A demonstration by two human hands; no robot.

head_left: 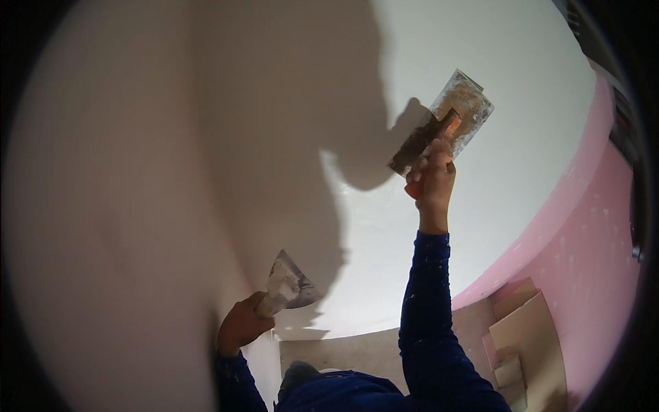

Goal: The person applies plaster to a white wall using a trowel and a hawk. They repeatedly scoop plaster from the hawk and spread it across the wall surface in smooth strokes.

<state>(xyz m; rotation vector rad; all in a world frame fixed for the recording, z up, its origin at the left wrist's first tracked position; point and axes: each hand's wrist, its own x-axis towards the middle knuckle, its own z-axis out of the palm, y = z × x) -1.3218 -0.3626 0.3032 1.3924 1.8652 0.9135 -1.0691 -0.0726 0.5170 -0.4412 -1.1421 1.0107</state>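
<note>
My right hand (pixel 432 178) is closed on the handle of a rectangular plastering trowel (pixel 473 106), its metal face smeared and stained. The trowel is held up over the white wall surface (pixel 508 48) at upper right, with a shadow beside it; I cannot tell whether it touches. At lower left my left hand (pixel 240 323) grips a wide putty knife (pixel 298 285) with pale plaster smeared over its blade and handle. That knife is held beside the shadowed white wall (pixel 110 172) that meets the lit one in a soft corner.
A pink wall (pixel 583 240) runs along the right side. Beige boards (pixel 528 329) lean at its foot on the lower right, near a greyish floor (pixel 343 353). Dark objects (pixel 625 123) line the upper right rim. My blue-clad body fills the lower middle.
</note>
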